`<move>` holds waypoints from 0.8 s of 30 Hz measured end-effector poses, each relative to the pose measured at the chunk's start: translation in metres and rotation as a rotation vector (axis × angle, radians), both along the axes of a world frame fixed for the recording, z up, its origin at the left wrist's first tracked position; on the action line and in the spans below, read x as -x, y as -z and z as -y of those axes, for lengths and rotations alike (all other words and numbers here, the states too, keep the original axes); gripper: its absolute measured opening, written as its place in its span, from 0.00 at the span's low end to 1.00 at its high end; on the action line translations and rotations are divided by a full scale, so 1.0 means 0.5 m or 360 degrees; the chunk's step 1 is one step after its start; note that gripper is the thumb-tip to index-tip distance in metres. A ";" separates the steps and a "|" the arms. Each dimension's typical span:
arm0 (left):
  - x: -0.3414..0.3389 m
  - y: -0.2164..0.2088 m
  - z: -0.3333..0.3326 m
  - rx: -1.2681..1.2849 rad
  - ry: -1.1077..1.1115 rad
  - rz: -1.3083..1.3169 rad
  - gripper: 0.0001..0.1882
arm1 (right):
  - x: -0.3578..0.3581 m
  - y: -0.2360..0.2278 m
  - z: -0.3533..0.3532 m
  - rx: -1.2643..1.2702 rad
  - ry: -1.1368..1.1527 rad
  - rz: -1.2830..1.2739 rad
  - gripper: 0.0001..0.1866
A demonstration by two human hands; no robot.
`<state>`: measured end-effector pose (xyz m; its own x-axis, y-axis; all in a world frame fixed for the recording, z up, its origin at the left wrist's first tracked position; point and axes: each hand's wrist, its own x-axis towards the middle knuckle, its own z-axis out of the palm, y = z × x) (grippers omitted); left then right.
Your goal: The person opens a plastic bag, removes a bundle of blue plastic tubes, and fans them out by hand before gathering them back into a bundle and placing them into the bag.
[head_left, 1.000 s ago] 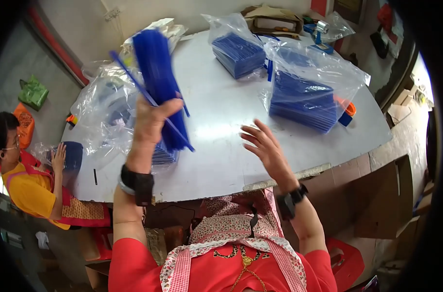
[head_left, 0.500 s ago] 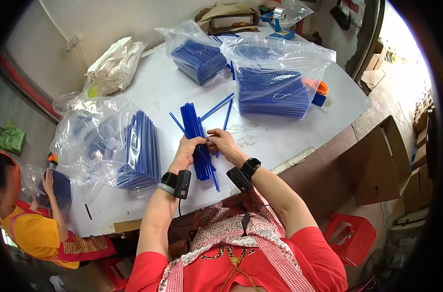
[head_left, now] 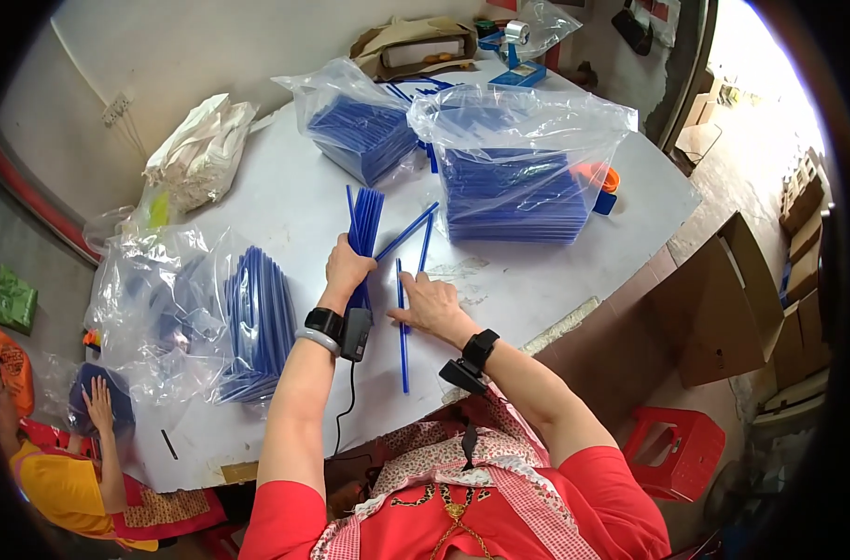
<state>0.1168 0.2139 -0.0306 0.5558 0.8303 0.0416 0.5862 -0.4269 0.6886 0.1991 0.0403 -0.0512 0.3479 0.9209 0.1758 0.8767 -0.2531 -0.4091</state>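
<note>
White tabletop (head_left: 537, 280) spreads wide before me, pale wall (head_left: 257, 42) behind it, and there's blue plastic all over! My left hand (head_left: 350, 269) is closed firmly around a bundle of blue strips (head_left: 367, 219), out mid-table, their ends fanning up past my fingers. Across from it, my right hand (head_left: 431, 303) is half curled, fingers and thumb right at a single blue strip (head_left: 404, 359) just beside the bundle; pinched or merely touched, I can't tell. Two loose strips (head_left: 408, 230) lie just beyond, their far ends close together. To my left, a stack of strips (head_left: 257, 322) sits against a crumpled clear bag (head_left: 164, 280); further back, two bagged stacks (head_left: 514, 191) stand near each other, a blue tape dispenser (head_left: 520, 73) behind. Far left, a co-worker's hand (head_left: 98, 406) lies flat against a dark blue bundle (head_left: 122, 411). Off to my right, a red stool (head_left: 672, 453) stands near an open cardboard box (head_left: 714, 308).
</note>
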 end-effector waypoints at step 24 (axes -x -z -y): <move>-0.001 -0.005 0.127 0.1685 0.0226 0.0600 0.09 | -0.110 0.105 -0.116 -0.0161 0.0248 -0.1805 0.14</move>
